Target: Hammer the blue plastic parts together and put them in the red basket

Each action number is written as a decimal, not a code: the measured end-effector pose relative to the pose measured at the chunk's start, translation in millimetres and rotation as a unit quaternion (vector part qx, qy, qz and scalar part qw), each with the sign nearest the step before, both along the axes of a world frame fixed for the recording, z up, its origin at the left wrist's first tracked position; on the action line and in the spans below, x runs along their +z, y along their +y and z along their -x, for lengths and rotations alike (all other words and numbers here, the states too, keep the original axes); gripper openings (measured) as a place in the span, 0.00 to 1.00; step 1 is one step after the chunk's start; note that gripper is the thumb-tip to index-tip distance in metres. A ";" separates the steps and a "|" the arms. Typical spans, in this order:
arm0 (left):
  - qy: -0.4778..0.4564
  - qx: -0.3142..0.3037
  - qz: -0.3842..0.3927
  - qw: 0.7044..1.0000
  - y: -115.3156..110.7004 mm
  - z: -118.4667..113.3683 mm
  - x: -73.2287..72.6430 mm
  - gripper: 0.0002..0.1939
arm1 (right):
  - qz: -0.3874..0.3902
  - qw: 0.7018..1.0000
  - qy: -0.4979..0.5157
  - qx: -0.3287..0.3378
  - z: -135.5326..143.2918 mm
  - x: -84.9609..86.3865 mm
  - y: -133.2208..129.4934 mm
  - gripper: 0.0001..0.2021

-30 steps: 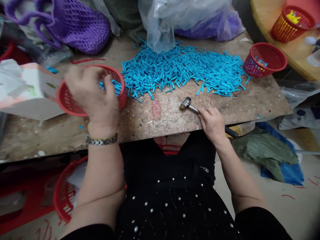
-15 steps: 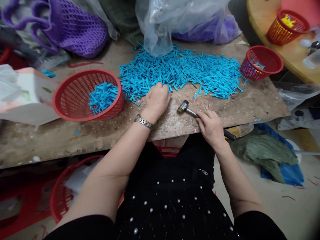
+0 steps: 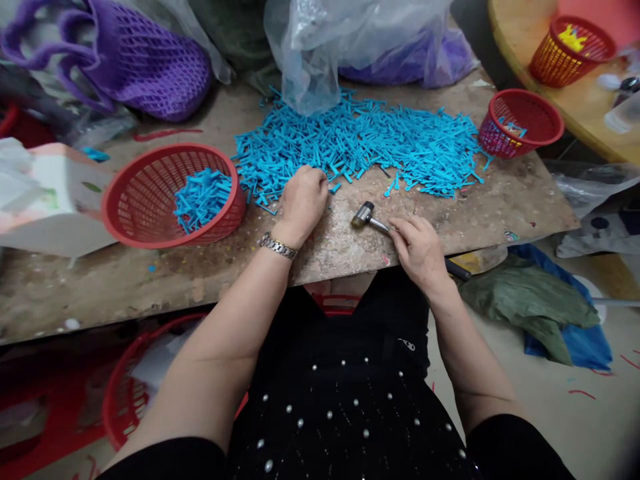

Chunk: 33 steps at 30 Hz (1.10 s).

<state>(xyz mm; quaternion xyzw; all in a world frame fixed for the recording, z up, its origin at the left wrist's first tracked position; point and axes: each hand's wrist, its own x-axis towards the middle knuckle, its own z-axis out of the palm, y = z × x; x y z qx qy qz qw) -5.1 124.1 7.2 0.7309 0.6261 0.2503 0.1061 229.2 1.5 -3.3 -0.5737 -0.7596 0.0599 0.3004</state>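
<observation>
My left hand (image 3: 304, 199), with a metal-band watch on its wrist, rests at the near edge of a spread heap of small blue plastic pieces (image 3: 370, 137). Its fingers are curled closed, and their tips are hidden from above. One blue piece (image 3: 335, 189) lies right beside the fingertips; whether they hold it I cannot tell. In my right hand (image 3: 420, 252) is a small hammer (image 3: 364, 215) with a metal head and a dark grip, held by its shaft low over the table's front edge. The hammer head points left, toward my left hand.
A red basket (image 3: 165, 157) partly filled with blue pieces stands at left, beside a white box (image 3: 70, 193). Another red basket (image 3: 540, 100) sits at the right table corner. Clear plastic bags (image 3: 310, 73) and a purple net bag (image 3: 150, 67) line the back.
My left hand has shifted slightly left and toward me along the edge of the heap. My right hand and the hammer have hardly moved. The whole view has shifted a little.
</observation>
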 end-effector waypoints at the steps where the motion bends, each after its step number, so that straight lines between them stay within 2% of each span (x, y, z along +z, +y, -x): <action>1: -0.038 -0.001 0.004 0.999 -0.3 0.6 0.4 0.09 | -0.006 1.000 0.012 0.000 1.8 1.8 1.5 0.14; 3: -0.139 -0.009 0.037 0.990 -4.2 -0.2 3.6 0.07 | -0.016 0.999 0.040 0.005 6.0 6.2 5.0 0.14; 5: -0.270 -0.023 0.106 0.957 -12.4 -2.5 9.8 0.06 | -0.026 0.997 0.074 0.015 10.4 11.0 9.5 0.15; 7: -0.394 -0.037 0.190 0.898 -23.4 -4.9 18.2 0.06 | -0.038 0.993 0.109 0.023 14.4 15.1 14.9 0.16; 9: -0.475 -0.052 0.262 0.839 -34.5 -6.1 26.6 0.07 | -0.049 0.989 0.140 0.029 18.1 17.7 20.9 0.17; 13: -0.523 -0.105 0.369 0.761 -50.2 -5.8 34.1 0.12 | -0.049 0.980 0.183 0.056 25.4 18.5 31.3 0.18; 16: -0.531 -0.140 0.405 0.731 -56.7 -6.6 30.4 0.14 | -0.027 0.973 0.214 0.082 30.7 17.0 33.5 0.13; 18: -0.523 -0.152 0.401 0.736 -60.1 -8.2 27.1 0.15 | -0.001 0.968 0.234 0.089 32.9 16.0 32.1 0.11; 19: -0.512 -0.155 0.387 0.751 -61.8 -9.2 25.9 0.14 | 0.010 0.967 0.237 0.091 33.3 15.7 31.1 0.10; 24: -0.394 -0.177 0.213 0.876 -69.4 -14.4 26.9 0.09 | -0.003 0.980 0.168 0.103 31.0 16.4 27.0 0.10; 26: -0.327 -0.199 0.151 0.911 -71.7 -16.3 27.8 0.09 | -0.002 0.987 0.126 0.101 30.5 17.8 26.2 0.11; 29: -0.258 -0.212 0.104 0.937 -73.6 -18.8 26.7 0.09 | 0.021 0.993 0.071 0.091 31.8 20.0 24.6 0.14; 33: -0.244 -0.197 0.101 0.944 -73.7 -19.5 22.8 0.09 | 0.052 0.993 0.039 0.099 32.6 22.4 23.1 0.16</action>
